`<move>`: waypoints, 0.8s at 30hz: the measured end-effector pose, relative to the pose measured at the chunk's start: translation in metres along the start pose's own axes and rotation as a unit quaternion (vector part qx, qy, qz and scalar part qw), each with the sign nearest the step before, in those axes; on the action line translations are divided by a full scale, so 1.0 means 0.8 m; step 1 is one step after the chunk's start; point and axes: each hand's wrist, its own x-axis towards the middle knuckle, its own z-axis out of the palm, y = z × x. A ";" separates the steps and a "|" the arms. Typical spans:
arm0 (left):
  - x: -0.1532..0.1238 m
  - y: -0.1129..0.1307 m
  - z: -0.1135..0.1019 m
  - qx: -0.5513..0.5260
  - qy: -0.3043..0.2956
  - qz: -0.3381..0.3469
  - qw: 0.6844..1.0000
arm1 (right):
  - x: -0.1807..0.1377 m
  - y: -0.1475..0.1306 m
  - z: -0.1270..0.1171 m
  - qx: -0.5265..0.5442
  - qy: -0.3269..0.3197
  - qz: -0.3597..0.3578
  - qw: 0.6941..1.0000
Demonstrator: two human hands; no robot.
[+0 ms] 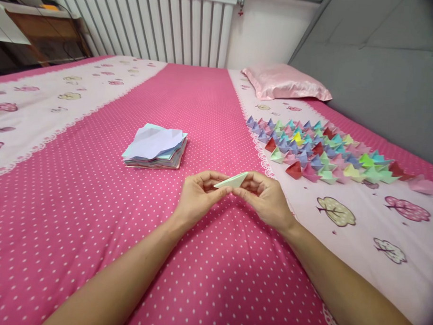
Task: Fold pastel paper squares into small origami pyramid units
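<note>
Though in two hands (198,195) (268,197), one paper (233,180)

One folded paper (233,181), one paper stack (153,143), dozens of boats (318,148), one pillow (286,82), one radiator (185,28)

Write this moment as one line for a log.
left hand: holding pale green folded paper | right hand: holding same paper | paper stack: on bed, left | paper boats: grouped, right

White dots on deep pink

The bedspread (199,256) is deep pink with white dots between pale, tree-printed bands. Lilac over pale blue tops the paper stack (153,143); right of it, folded boats (317,148) show purple, teal, red, yellow, pink, green. Nearer than the paper stack, the folded paper (233,180) is pale green.
</note>
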 end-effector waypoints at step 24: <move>-0.010 0.007 0.002 0.228 0.014 0.160 0.960 | -0.004 -0.009 -0.002 -0.099 0.042 -0.101 0.989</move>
